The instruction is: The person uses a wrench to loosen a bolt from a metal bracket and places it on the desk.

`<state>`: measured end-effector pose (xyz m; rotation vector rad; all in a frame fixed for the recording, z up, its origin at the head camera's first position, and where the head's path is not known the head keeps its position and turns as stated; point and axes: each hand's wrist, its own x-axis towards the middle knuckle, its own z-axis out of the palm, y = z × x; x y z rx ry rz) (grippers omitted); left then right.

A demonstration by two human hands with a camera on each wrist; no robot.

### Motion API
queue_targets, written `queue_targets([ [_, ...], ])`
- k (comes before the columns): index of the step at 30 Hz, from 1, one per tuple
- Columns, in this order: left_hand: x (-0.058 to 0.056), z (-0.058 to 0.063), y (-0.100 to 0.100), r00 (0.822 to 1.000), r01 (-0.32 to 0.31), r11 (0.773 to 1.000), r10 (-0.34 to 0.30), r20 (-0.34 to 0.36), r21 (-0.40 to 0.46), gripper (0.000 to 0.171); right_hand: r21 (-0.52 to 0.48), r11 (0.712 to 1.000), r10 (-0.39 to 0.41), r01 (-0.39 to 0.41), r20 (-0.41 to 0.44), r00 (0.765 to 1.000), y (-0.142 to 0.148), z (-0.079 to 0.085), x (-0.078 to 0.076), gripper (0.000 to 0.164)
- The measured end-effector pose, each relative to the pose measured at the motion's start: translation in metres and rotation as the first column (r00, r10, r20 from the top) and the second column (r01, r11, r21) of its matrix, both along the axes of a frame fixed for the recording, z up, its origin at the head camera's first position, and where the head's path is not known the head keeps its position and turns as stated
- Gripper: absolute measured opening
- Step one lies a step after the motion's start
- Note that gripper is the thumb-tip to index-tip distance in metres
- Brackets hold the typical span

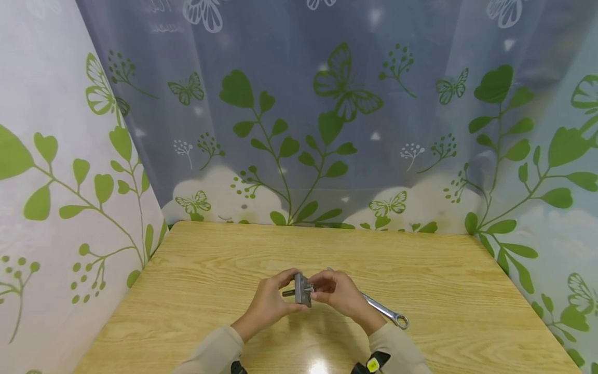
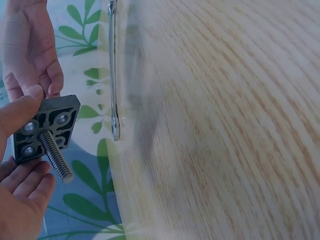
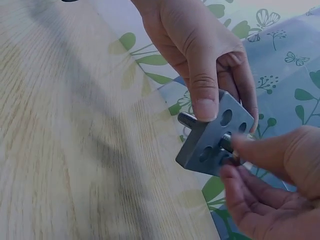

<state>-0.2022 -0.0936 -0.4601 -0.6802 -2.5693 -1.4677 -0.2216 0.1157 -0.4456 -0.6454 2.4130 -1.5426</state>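
Observation:
My left hand grips a grey square plate by opposite edges, thumb on one and fingers on the other. The plate has several round holes and is held up over the table. Through its middle runs a threaded bolt, whose long shank sticks out on the left hand's side. On the opposite face, my right hand pinches the bolt's short metal end between thumb and fingers, which hide part of it. A combination wrench lies on the table beyond the right hand, partly covered by it.
The wood-grain table reaches back to a curtain printed with leaves and butterflies. Similar printed sheets hang at the left and right sides.

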Motion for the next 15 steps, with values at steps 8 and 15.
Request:
queue_targets([
  [8, 0.0005, -0.0007, 0.0011, 1.000, -0.007, 1.000, 0.007, -0.029, -0.012, 0.071, -0.019, 0.997, -0.065, 0.069, 0.148, 0.987, -0.0025, -0.0037, 0.0007, 0.047],
  [15, 0.0004, 0.0001, 0.0034, 0.999, -0.006, 1.000, 0.005, -0.048, -0.019, 0.070, -0.026, 0.995, -0.090, 0.100, 0.255, 0.963, -0.0076, -0.0042, 0.0020, 0.057],
])
